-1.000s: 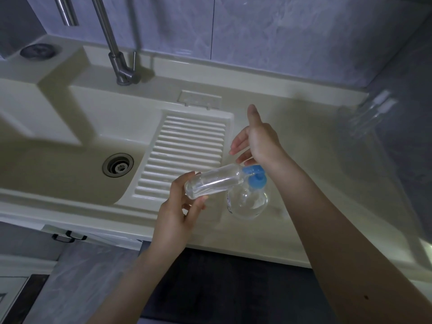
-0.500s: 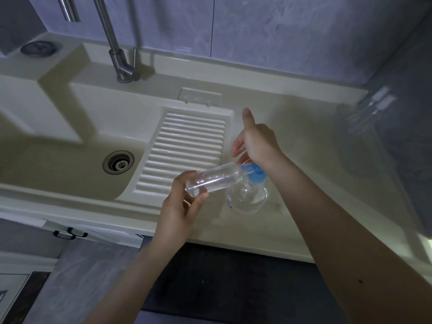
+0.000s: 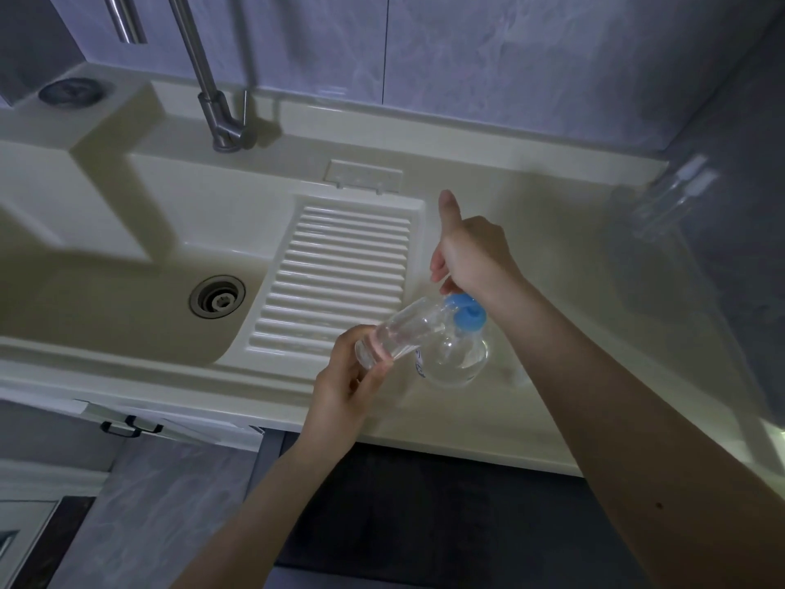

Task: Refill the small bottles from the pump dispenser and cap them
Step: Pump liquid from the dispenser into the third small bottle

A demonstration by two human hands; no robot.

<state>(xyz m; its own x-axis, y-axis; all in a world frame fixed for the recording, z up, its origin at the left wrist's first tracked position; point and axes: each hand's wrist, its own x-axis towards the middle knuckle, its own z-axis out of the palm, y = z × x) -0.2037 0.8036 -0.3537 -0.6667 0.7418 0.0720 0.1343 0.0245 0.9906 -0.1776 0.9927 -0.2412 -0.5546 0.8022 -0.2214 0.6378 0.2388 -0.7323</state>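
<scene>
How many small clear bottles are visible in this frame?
3: one small bottle gripped in the left hand at the pump dispenser, and apparently two capped bottles standing blurred at the counter's far right. Others may be hidden.

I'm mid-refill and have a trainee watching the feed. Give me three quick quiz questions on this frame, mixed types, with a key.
1. True or false: the small bottle is upright on the counter.
2. Which hand is on the blue pump? A) left B) right C) neither
3. Fill in: the spare bottles stand at the counter's far ____ corner.

Key:
1. False. The left hand holds it tilted, mouth at the pump spout.
2. B. The right hand rests on the pump of the dispenser, thumb up.
3. Right, by the wall.
</scene>
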